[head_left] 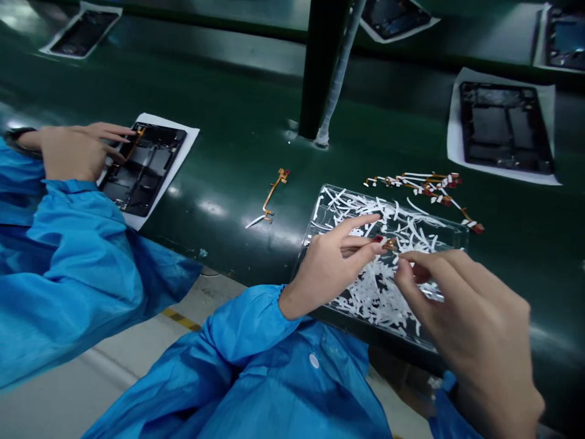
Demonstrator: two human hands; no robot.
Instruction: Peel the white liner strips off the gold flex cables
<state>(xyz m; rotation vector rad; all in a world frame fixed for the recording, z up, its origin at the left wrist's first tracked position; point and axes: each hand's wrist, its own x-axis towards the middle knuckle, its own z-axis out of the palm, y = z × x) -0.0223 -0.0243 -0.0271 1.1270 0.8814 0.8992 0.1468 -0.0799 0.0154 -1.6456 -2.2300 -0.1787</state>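
Observation:
My left hand (336, 262) pinches one end of a small orange flex strip with a red tip (385, 242) over a clear plastic tray (454, 235). My right hand (461, 311) pinches the strip's other end with thumb and forefinger. The tray is strewn with several white paper slivers (375, 292). Both hands hover just above the tray's middle. Blue sleeves cover both of my arms.
A loose orange flex strip (273, 195) lies on the green belt (237, 140), and a pile of them (425, 183) sits behind the tray. A co-worker's hands (77, 149) rest on a black device frame (144, 167) on white paper. More frames (505, 125) lie farther along. A dark post (320, 67) stands mid-belt.

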